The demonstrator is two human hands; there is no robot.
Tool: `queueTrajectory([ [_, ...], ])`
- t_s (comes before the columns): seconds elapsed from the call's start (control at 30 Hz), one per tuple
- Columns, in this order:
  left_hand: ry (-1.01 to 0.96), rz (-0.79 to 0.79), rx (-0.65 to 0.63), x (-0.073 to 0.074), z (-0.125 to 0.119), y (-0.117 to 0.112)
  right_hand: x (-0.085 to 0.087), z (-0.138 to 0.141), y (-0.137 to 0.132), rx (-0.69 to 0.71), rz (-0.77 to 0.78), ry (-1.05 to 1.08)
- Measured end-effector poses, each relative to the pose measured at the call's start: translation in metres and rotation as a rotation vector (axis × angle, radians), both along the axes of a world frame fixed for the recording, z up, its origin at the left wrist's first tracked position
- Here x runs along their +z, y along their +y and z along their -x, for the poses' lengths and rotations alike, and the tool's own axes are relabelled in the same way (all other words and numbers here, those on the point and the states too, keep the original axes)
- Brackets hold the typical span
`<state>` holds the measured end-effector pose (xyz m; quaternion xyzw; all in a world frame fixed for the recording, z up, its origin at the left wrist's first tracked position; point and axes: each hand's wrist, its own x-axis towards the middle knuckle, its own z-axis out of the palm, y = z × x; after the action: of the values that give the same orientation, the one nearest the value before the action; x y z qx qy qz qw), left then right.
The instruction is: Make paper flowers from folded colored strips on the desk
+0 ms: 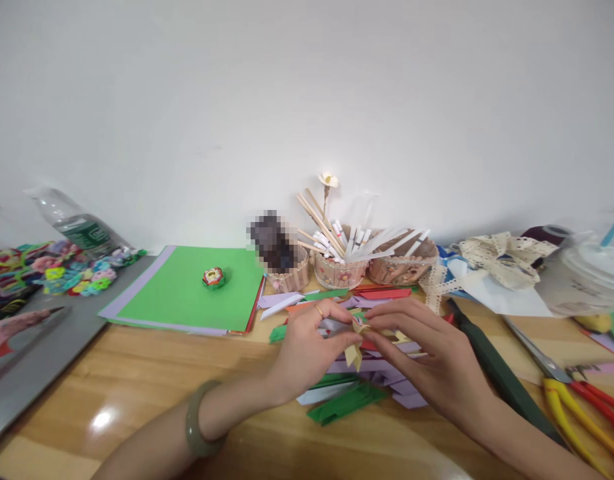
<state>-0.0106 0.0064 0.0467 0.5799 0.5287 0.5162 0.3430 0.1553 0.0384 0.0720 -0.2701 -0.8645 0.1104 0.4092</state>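
A small folded piece of pale yellow paper (354, 359) is pinched between both hands, its lower end hanging down below the fingers. My left hand (314, 343) closes on it with thumb and forefinger; a ring is on one finger and a bangle on the wrist. My right hand (427, 347) grips its other side with the fingertips. The fingers hide part of the paper. Underneath lie folded paper strips (347, 400) in green, purple, white and red. A small finished paper rosette (215, 277) rests on the green paper sheets (181, 293) to the left.
Decorated baskets (339, 273) with sticks and white pens stand against the wall. Scissors with yellow handles (551, 387) and a dark green tool (497, 373) lie at right, near lace ribbon (507, 257) and a plastic cup (597, 267). A bottle (81, 227) and colourful trinkets (77, 270) are at left.
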Motion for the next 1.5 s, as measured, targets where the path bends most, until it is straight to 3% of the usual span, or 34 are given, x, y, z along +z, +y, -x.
queueTrajectory([
  [0.23, 0.074, -0.061, -0.036, 0.002, 0.001, -0.003, 0.003, -0.001, 0.001, 0.087, 0.036, -0.020],
  [0.43, 0.180, -0.455, -0.035, 0.007, 0.001, -0.002, 0.000, -0.004, 0.004, 0.179, 0.081, 0.005],
  [0.53, 0.190, -0.512, -0.028, 0.009, 0.001, -0.001, 0.000, -0.005, 0.006, 0.233, 0.121, 0.004],
  [0.73, 0.204, -0.537, -0.033, 0.009, -0.001, -0.003, 0.001, -0.006, 0.011, 0.308, 0.079, -0.024],
  [1.2, 0.259, -0.535, -0.034, 0.007, 0.000, -0.002, 0.000, -0.005, 0.011, 0.282, 0.121, -0.060],
  [1.5, 0.220, -0.308, -0.125, 0.011, 0.003, 0.002, 0.000, -0.006, 0.009, 0.224, 0.340, -0.082],
])
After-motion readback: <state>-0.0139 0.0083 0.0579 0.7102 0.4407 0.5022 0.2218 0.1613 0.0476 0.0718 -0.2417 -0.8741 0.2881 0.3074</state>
